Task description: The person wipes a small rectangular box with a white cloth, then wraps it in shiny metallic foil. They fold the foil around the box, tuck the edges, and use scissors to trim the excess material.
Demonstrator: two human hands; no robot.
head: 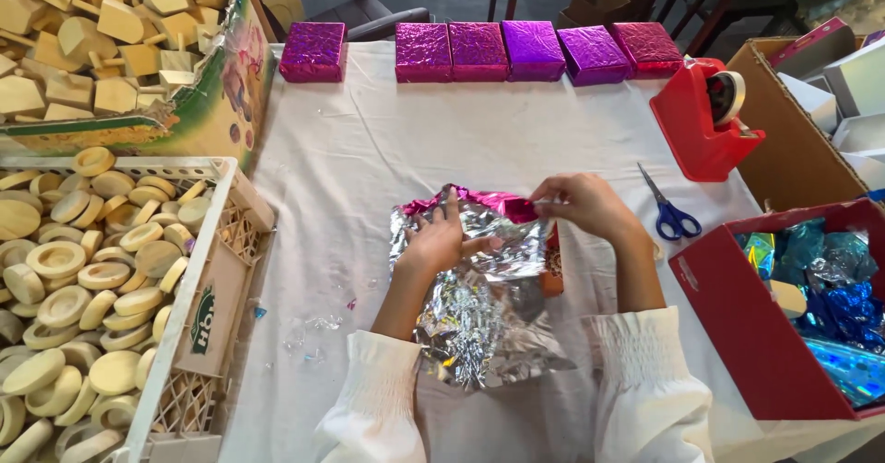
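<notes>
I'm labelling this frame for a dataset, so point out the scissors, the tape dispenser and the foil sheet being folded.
scissors (671, 212), head view, on the blue handles.
tape dispenser (696, 122), head view, on its red body.
foil sheet (479, 311), head view, on the crinkled silver side.

Both arms wear long white sleeves, the left sleeve (373, 408) and right sleeve (650, 385), of soft, loose cloth. Each has a gathered, ribbed cuff ending partway up the forearm. The left hand (438, 242) and right hand (581, 205) are bare, without rings.

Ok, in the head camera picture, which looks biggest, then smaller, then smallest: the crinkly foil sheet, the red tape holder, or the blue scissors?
1. Foil sheet
2. Red tape holder
3. Blue scissors

The foil lies nearer the camera, so it looks extra big.
</notes>
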